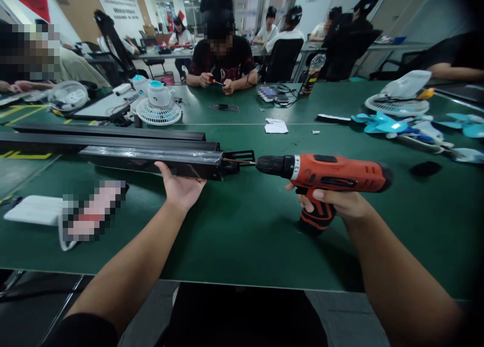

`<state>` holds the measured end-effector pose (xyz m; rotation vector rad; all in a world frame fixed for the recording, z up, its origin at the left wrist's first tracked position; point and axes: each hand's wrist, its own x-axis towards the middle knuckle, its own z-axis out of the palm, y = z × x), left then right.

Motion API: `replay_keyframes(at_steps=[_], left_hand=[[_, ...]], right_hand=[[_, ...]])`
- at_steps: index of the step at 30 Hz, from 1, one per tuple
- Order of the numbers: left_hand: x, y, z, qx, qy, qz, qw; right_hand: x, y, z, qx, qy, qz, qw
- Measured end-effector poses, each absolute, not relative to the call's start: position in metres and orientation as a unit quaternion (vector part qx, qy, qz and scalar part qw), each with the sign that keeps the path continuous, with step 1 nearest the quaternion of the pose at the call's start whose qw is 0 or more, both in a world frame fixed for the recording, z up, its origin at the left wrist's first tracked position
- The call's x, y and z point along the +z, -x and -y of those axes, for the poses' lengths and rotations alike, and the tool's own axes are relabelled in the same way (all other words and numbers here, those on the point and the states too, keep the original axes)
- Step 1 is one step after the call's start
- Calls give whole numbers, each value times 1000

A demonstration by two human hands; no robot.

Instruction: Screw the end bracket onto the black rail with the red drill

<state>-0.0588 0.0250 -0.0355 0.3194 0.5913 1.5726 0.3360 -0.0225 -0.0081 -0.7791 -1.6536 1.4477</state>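
Head view: The left hand (183,189) is placed under the right end of a long black rectangular bar with a glossy top face (162,166). The thumb stands apart against the near side; the other fingers are hidden beneath the bar, so their closure cannot be told. The bar lies in front of two further long black bars (113,135) on the green tabletop (242,236).

The right hand (350,204) is clamped around the handle of an orange-and-black cordless drill (340,170). The drill is held level, chuck facing left. A thin metal bit (245,162) extends from the chuck to the bar's end, alongside a slotted black bracket (247,154); contact at its tip cannot be told.

A torn piece of white paper (276,126) lies beyond the drill. Across the table, a seated person (223,59) holds an orange-handled screwdriver (212,79).
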Motion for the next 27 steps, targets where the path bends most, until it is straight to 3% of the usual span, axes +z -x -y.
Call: replay_keyframes(at_steps=[5,27], left_hand=[[-42,63,-29,690,-149,-249,663],[-46,65,-30,693,-151,-247,660]], right_hand=[[-9,-333,22,576,234,653,431],[-6,-337,21,585,207,674,401]])
